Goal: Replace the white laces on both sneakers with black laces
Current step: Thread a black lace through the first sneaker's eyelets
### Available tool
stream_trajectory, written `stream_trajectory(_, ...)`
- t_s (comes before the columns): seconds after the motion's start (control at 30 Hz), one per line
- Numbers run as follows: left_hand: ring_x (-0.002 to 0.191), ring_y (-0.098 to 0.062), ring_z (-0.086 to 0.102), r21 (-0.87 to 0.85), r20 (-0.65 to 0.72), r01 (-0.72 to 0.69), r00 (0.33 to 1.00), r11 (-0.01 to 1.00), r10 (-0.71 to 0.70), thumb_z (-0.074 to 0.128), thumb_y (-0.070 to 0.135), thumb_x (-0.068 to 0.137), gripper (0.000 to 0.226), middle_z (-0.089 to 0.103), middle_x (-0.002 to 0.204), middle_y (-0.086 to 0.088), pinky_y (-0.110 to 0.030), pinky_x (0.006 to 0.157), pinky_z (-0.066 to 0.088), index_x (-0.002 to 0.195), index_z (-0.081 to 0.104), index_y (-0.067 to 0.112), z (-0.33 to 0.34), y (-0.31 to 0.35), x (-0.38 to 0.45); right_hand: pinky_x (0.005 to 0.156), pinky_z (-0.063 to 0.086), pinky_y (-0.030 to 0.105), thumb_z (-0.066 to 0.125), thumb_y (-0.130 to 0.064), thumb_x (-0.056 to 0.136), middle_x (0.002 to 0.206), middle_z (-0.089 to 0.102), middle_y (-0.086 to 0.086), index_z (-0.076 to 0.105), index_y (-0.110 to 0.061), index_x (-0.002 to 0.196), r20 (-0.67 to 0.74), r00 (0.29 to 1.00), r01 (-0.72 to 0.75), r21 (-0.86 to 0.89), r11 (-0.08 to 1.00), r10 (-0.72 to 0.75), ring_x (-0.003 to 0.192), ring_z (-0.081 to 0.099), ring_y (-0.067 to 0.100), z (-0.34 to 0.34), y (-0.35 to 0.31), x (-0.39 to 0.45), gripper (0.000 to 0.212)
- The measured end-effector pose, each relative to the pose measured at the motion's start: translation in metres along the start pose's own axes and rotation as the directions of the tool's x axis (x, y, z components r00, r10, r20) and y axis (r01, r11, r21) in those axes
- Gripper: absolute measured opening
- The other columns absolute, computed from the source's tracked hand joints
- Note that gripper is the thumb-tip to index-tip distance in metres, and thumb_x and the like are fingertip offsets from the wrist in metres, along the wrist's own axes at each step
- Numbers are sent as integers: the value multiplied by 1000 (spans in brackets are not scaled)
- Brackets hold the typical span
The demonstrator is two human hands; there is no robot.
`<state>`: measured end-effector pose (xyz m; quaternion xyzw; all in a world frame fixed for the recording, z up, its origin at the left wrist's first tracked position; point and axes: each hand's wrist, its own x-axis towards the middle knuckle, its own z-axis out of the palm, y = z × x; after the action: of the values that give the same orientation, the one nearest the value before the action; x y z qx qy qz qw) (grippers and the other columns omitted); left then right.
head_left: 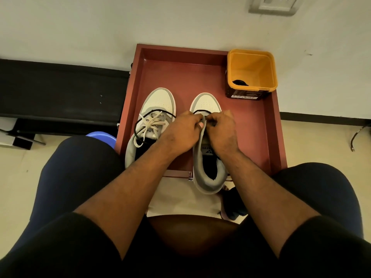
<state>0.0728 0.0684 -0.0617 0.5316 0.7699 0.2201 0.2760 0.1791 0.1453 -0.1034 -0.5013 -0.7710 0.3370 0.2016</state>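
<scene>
At the frame centre, both hands, left hand (181, 131) and right hand (221, 130), pinch with curled fingers the black lace (197, 111) at the right sneaker (207, 145); I think keeping both ends equal before threading upward is best.

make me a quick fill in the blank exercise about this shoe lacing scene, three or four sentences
1. Both hands, the left hand and the right hand, work at the front eyelets of the ____ sneaker.
2. The left sneaker still carries a ____ lace, with a loose black lace draped over it.
3. The orange tub stands in the far ____ corner of the red tray.
4. Something ____ in colour lies at the bottom of the tub.

Missing words: right; white; right; black
</scene>
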Motion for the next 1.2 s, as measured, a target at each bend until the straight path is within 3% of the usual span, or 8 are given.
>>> stream_trajectory(0.13,128,-24,45,15,80,20,997,1000,-21,35,29,104,42,46,140,-10,-32,104,35,141,45,12,5,-3,-2,70,35,0,68,-12,85,104,55,5,75,-12,99,-42,998,-41,56,998,43,85,46,3,-1,1,-1,16)
stream_trajectory(0.27,141,-15,29,-190,140,112,986,975,-86,39,36,102,52,29,155,-2,-20,106,19,150,33,16,11,-5,-4,80,46,13,70,-9,82,103,50,4,74,-8,100,-22,997,-67,142,988,70,92,54,12,-2,1,1,18)
stream_trajectory(0.43,135,-18,38,-136,157,137,981,981,-115,47,39,84,66,29,153,-2,-34,111,33,146,41,17,8,-5,-4,83,54,34,72,-12,82,100,48,3,75,-9,102,-50,998,-36,184,982,46,91,56,17,2,3,-2,20)
stream_trajectory(0.57,130,-21,43,-118,188,163,972,980,-140,51,26,86,43,24,154,-4,-38,106,40,125,60,12,8,-6,4,85,53,38,73,-16,82,99,47,-1,76,-13,101,-12,998,-54,157,986,57,95,56,21,3,5,1,20)
stream_trajectory(0.7,140,-23,32,-130,206,181,967,975,-152,47,28,89,55,17,158,-3,-38,112,33,144,44,16,15,-9,4,86,46,36,71,-22,82,100,49,-3,76,-22,93,18,999,-35,-14,999,35,102,50,23,-1,7,5,12)
stream_trajectory(0.83,143,-23,26,-151,107,141,986,978,-126,33,38,87,65,19,159,-6,-38,115,27,150,32,22,22,-7,0,88,40,36,60,-21,87,110,50,3,74,-22,95,114,993,14,-187,982,8,106,44,25,-10,-2,3,16)
stream_trajectory(1.03,144,-28,24,-158,-59,77,994,984,-87,34,22,100,63,5,162,-12,-40,109,33,156,6,25,31,-10,-2,98,31,37,66,-27,86,133,49,-9,71,-38,76,358,931,21,-245,969,70,125,36,26,-55,-26,-15,15)
stream_trajectory(1.2,137,-33,37,-167,-155,41,986,985,-67,45,17,98,72,-15,161,-10,-34,96,42,155,5,32,24,-2,-10,118,8,53,72,-27,84,162,4,-14,72,-38,83,583,811,72,-186,980,51,148,1,18,-96,-32,-82,10)
